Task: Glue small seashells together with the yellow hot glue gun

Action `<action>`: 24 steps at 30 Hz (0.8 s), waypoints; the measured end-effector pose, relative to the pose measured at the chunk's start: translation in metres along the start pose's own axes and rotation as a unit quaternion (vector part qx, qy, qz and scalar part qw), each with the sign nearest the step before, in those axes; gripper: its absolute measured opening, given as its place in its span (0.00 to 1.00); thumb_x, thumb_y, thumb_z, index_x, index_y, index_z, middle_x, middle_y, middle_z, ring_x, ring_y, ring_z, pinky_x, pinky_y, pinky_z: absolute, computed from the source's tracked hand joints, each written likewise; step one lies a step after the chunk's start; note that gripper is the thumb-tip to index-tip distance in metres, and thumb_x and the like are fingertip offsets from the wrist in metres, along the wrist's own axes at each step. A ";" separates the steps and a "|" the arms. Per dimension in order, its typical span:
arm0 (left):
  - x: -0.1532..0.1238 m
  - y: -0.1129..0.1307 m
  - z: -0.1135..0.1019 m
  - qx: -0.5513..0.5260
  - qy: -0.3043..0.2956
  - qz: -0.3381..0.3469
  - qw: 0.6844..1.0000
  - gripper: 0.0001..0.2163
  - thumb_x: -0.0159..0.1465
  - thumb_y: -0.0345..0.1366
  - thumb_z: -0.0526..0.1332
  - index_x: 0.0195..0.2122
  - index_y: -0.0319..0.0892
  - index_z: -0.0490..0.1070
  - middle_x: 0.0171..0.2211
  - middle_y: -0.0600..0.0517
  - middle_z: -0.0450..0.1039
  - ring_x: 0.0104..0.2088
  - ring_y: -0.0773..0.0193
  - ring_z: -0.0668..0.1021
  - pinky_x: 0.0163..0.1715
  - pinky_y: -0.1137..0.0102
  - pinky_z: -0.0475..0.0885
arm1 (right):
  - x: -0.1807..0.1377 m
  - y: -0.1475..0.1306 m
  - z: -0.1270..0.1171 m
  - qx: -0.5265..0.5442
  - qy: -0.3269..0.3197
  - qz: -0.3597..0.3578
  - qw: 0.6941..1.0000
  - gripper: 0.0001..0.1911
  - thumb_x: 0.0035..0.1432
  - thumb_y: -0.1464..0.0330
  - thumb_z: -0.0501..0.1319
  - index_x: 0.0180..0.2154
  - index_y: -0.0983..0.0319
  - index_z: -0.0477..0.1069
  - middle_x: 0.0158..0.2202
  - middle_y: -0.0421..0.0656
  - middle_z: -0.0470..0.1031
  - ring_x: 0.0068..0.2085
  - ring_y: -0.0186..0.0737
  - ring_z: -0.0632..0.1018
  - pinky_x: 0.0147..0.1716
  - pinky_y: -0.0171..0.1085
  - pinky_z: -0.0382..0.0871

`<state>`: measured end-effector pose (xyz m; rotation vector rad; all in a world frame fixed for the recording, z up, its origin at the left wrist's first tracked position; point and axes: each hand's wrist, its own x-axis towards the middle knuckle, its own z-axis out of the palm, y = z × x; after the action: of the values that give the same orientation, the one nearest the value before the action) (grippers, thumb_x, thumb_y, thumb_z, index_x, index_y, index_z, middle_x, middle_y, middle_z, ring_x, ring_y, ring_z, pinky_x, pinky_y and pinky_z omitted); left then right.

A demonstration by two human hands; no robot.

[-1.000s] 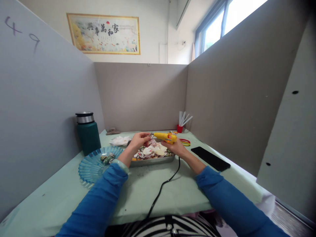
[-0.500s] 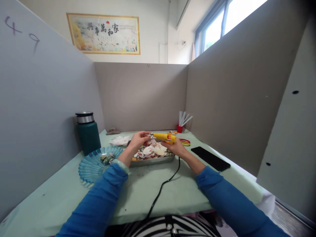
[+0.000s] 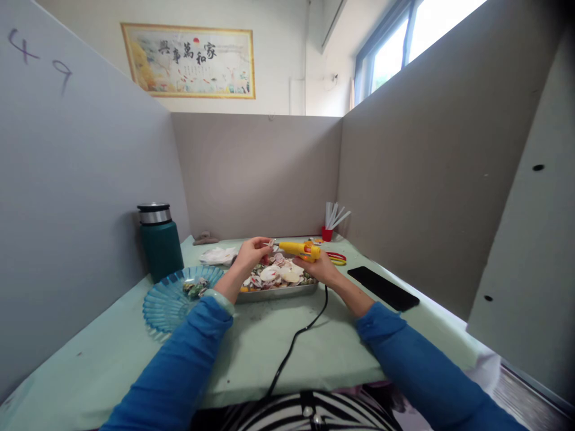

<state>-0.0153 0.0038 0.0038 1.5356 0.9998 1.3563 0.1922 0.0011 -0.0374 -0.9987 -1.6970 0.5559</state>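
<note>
My right hand (image 3: 320, 269) grips a yellow hot glue gun (image 3: 299, 248), its nozzle pointing left. At the nozzle tip my left hand (image 3: 250, 254) pinches a small shell (image 3: 271, 243). Both hands hover over a metal tray (image 3: 287, 291) heaped with several seashells (image 3: 282, 274). The gun's black cord (image 3: 291, 347) runs from under my right wrist down to the table's near edge. Blue sleeves cover both forearms.
A blue glass plate (image 3: 168, 305) with a few shells lies at the left, a green flask (image 3: 159, 241) behind it. A black phone (image 3: 383, 288) lies at the right, with scissors (image 3: 336, 258) and a red cup of glue sticks (image 3: 331, 224) behind. Grey partitions enclose the table.
My left hand has lifted the small shell slightly toward the glue gun's nozzle. The right hand and gun have stayed almost still.
</note>
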 end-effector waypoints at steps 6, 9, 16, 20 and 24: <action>0.000 0.001 -0.001 -0.028 -0.016 -0.028 0.999 0.15 0.51 0.36 0.67 0.38 0.33 0.72 0.27 0.50 0.73 0.16 0.74 0.69 0.19 0.74 0.67 | 0.002 0.004 0.000 0.007 0.009 -0.013 1.000 0.16 0.45 0.57 0.65 0.31 0.63 0.74 0.26 0.42 0.74 0.26 0.36 0.71 0.25 0.34 0.65; -0.001 0.002 -0.001 -0.044 -0.029 -0.036 0.998 0.15 0.51 0.36 0.67 0.38 0.33 0.73 0.28 0.50 0.73 0.16 0.74 0.69 0.20 0.74 0.67 | 0.002 0.007 0.000 0.012 0.026 -0.004 1.000 0.16 0.45 0.57 0.66 0.30 0.63 0.74 0.25 0.42 0.74 0.25 0.36 0.71 0.25 0.35 0.65; -0.001 0.000 0.000 -0.015 -0.033 -0.033 0.999 0.17 0.50 0.32 0.68 0.41 0.34 0.72 0.24 0.52 0.72 0.17 0.72 0.70 0.20 0.73 0.67 | 0.004 0.009 0.000 0.012 0.044 -0.019 0.999 0.15 0.47 0.57 0.65 0.30 0.63 0.74 0.23 0.41 0.72 0.24 0.35 0.70 0.23 0.33 0.63; 0.000 -0.002 0.000 -0.015 -0.029 -0.030 0.999 0.16 0.51 0.32 0.68 0.41 0.34 0.72 0.25 0.52 0.73 0.17 0.72 0.70 0.21 0.73 0.68 | 0.004 0.009 0.000 0.002 0.037 -0.015 0.999 0.15 0.46 0.58 0.65 0.30 0.63 0.74 0.25 0.42 0.74 0.25 0.36 0.71 0.24 0.35 0.65; 0.000 0.000 -0.001 -0.025 -0.027 -0.029 0.999 0.15 0.52 0.33 0.67 0.40 0.33 0.73 0.27 0.50 0.73 0.16 0.73 0.70 0.20 0.73 0.67 | 0.002 0.005 -0.001 -0.012 0.034 -0.003 0.999 0.15 0.45 0.58 0.65 0.30 0.63 0.74 0.24 0.42 0.73 0.24 0.37 0.71 0.23 0.35 0.64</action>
<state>-0.0162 0.0042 0.0040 1.4870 0.9631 1.2824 0.1944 0.0053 -0.0397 -1.0178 -1.6493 0.4937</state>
